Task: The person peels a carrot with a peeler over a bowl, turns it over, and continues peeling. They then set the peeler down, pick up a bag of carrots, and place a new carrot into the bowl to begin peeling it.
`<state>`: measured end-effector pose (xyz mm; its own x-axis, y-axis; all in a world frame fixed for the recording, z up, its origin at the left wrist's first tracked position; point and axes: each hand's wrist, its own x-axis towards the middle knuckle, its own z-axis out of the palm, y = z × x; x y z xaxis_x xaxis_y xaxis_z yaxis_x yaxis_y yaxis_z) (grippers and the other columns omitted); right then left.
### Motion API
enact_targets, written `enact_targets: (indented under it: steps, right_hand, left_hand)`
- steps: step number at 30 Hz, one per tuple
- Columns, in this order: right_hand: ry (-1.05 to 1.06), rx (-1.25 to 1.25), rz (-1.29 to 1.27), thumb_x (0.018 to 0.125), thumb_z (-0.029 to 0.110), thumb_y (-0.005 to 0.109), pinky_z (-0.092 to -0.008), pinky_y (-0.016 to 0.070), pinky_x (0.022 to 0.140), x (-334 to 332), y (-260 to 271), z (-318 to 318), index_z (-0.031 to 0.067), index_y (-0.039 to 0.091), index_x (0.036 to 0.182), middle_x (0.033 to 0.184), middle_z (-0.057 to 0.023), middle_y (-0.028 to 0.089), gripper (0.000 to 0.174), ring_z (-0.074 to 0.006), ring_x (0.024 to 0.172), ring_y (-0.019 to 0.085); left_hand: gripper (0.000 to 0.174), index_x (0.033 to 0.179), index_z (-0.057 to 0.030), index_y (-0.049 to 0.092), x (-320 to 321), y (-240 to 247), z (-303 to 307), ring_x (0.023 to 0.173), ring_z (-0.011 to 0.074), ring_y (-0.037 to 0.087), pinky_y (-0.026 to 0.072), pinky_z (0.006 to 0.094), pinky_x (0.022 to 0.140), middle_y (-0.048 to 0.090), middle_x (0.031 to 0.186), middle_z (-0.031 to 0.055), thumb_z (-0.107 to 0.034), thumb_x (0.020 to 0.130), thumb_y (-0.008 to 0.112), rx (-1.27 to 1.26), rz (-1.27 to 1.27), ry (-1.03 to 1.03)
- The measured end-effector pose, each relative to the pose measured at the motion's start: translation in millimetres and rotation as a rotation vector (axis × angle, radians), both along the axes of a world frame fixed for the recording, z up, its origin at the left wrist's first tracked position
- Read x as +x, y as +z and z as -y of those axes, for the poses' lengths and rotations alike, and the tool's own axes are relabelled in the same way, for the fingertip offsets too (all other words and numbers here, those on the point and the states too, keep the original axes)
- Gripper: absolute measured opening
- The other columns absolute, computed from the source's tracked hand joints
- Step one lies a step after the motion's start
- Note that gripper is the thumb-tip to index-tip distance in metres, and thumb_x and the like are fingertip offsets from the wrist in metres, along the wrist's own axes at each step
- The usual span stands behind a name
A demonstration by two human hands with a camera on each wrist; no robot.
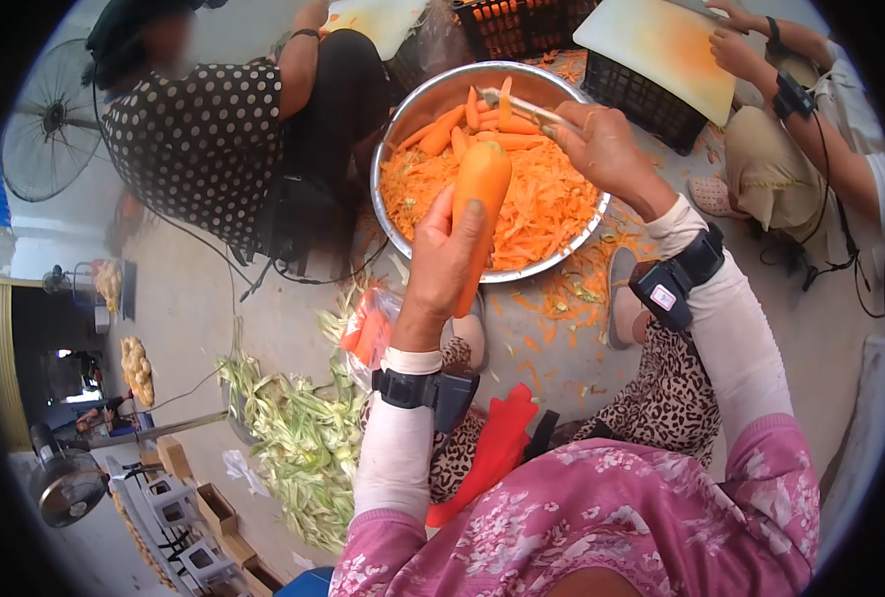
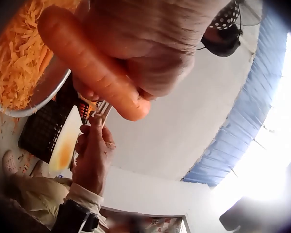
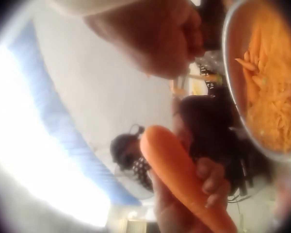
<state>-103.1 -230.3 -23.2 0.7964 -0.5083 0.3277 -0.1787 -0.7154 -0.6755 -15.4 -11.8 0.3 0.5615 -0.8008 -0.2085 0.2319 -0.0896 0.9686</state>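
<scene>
My left hand point(image 1: 441, 264) grips a thick orange carrot point(image 1: 483, 184) by its lower part, thumb laid along it, the free end tilted up over a large metal basin point(image 1: 554, 269). In the left wrist view the carrot point(image 2: 89, 60) looks smooth. Above the basin's far right side, my right hand point(image 1: 607, 149) holds a metal peeler point(image 1: 524, 107) with a strip of orange peel point(image 1: 505, 99) at its head, apart from the carrot. Carrot shavings point(image 1: 547, 204) heap the basin, and several whole carrots point(image 1: 442, 129) lie at its far side.
A person in a dotted top point(image 1: 209, 149) sits at the left; another person's hands point(image 1: 741, 50) work over a white board point(image 1: 652, 50) on a black crate point(image 1: 632, 104). Corn husks point(image 1: 313, 438) and a bag of carrots point(image 1: 371, 328) lie left of my legs. Peel point(image 1: 587, 289) litters the floor.
</scene>
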Motion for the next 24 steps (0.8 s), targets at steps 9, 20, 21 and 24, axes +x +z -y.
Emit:
enact_targets:
  steps: [9, 20, 21, 24]
  right_hand:
    - [0.318, 0.369, 0.1, 0.087, 0.021, 0.062, -0.0346, 0.0396, 0.054, -14, 27, -34, -0.0026, 0.061, 0.087, 0.064, -0.0123, 0.054, 0.023, -0.0163, 0.057, 0.049]
    - [0.126, 0.227, 0.016, 0.088, 0.019, 0.059, -0.0322, 0.0435, 0.056, -11, 17, -8, -0.0025, 0.064, 0.089, 0.066, -0.0102, 0.058, 0.022, -0.0167, 0.058, 0.053]
    - [0.113, 0.35, 0.012, 0.088, 0.019, 0.059, -0.0308, 0.0432, 0.055, -15, 27, -15, -0.0022, 0.064, 0.089, 0.066, -0.0068, 0.059, 0.021, -0.0129, 0.058, 0.053]
    - [0.256, 0.311, 0.167, 0.089, 0.018, 0.06, -0.0281, 0.042, 0.055, -16, 32, -28, -0.0015, 0.064, 0.088, 0.066, -0.0007, 0.057, 0.02, -0.0074, 0.061, 0.052]
  left_hand:
    - [0.043, 0.109, 0.0015, 0.058, 7, -14, 4, 0.081, 0.0136, 0.059, 0.049, 0.0271, 0.069, 0.064, 0.094, 0.0076, -0.023, 0.079, 0.076, 0.057, 0.545, 0.138]
    - [0.036, 0.101, 0.0012, 0.059, 6, -11, 2, 0.074, 0.0098, 0.058, 0.0481, 0.0248, 0.068, 0.065, 0.085, 0.0057, -0.015, 0.075, 0.077, 0.104, 0.923, 0.284]
    - [0.036, 0.101, 0.0012, 0.059, 7, -11, 2, 0.074, 0.0098, 0.058, 0.0481, 0.0248, 0.068, 0.065, 0.085, 0.0057, -0.015, 0.075, 0.077, 0.107, 0.925, 0.278]
    - [0.037, 0.101, 0.001, 0.059, 6, -9, 2, 0.074, 0.0124, 0.06, 0.0493, 0.0269, 0.067, 0.066, 0.085, 0.0083, -0.018, 0.075, 0.077, 0.161, 0.947, 0.314]
